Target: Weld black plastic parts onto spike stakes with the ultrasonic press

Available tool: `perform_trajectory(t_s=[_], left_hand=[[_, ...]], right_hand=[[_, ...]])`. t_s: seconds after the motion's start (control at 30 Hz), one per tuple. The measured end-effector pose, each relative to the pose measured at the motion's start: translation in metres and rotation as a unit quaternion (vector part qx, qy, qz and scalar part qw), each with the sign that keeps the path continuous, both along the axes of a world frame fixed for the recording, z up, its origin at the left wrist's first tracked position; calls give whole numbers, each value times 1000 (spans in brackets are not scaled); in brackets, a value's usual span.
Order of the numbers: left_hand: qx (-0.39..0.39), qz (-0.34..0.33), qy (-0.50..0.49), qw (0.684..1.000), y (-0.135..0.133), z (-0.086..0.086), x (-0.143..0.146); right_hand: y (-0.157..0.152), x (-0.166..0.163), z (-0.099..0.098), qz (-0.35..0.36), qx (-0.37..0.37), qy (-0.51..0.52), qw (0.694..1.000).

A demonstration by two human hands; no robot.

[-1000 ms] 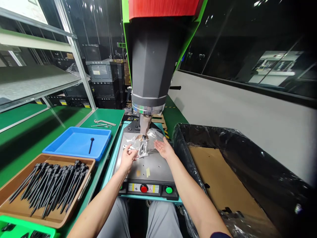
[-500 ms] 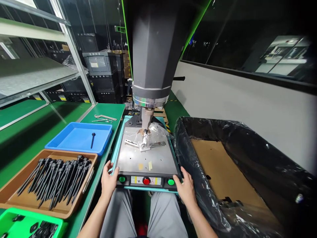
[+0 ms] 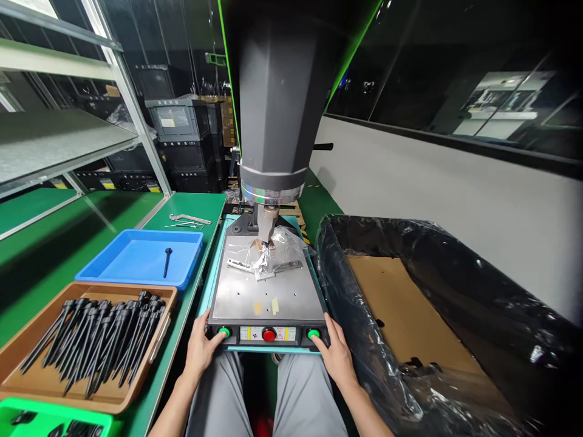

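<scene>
A press machine (image 3: 273, 109) stands in front of me, its horn (image 3: 265, 224) down on a clear plastic bag (image 3: 264, 255) lying on the steel plate (image 3: 264, 297). My left hand (image 3: 203, 349) rests at the front left corner of the control panel, thumb by the left green button (image 3: 223, 332). My right hand (image 3: 334, 355) rests at the front right corner, thumb by the right green button (image 3: 313, 333). A red button (image 3: 268, 334) sits between them. Both hands hold nothing and their fingers lie spread.
A brown tray (image 3: 27, 379) of several black pins sits at the left, with a blue tray (image 3: 132, 255) holding one black pin (image 3: 167, 261) behind it. A green bin (image 3: 50, 419) is at bottom left. A cardboard box lined with black plastic (image 3: 410, 315) stands at the right.
My hands left the bag under the horn and came back to the front corners of the control panel, then slid inward so the thumbs are at the green buttons.
</scene>
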State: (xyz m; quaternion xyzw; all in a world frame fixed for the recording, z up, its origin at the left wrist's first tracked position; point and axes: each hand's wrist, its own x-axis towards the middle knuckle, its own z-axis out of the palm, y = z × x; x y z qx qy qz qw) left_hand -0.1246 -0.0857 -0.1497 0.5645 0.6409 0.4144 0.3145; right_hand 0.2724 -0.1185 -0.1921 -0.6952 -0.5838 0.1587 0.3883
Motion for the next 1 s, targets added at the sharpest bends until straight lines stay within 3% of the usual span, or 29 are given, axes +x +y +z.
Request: perform_trajectory(t_s=[0.17, 0.3, 0.43, 0.63, 0.73, 0.87, 1.0], left_hand=[[-13, -24, -15, 1000, 1, -6, -4], [-15, 25, -46, 999, 4, 0, 0], [51, 84, -31, 995, 11, 26, 16], [50, 7, -161, 986, 42, 82, 61], [39, -24, -221, 974, 65, 104, 83], [-23, -25, -311, 950, 96, 125, 104], [-105, -56, -357, 926, 116, 135, 115]], right_hand=[[-1, -2, -1, -2, -5, 10, 1000], [0, -4, -2, -16, 11, 18, 1000], [0, -5, -3, -14, 12, 24, 1000], [1, -3, 0, -19, 15, 50, 998], [3, -3, 13, -37, 28, 61, 997], [11, -16, 47, -73, 108, 60, 990], [29, -46, 76, -5, 88, 148, 985]])
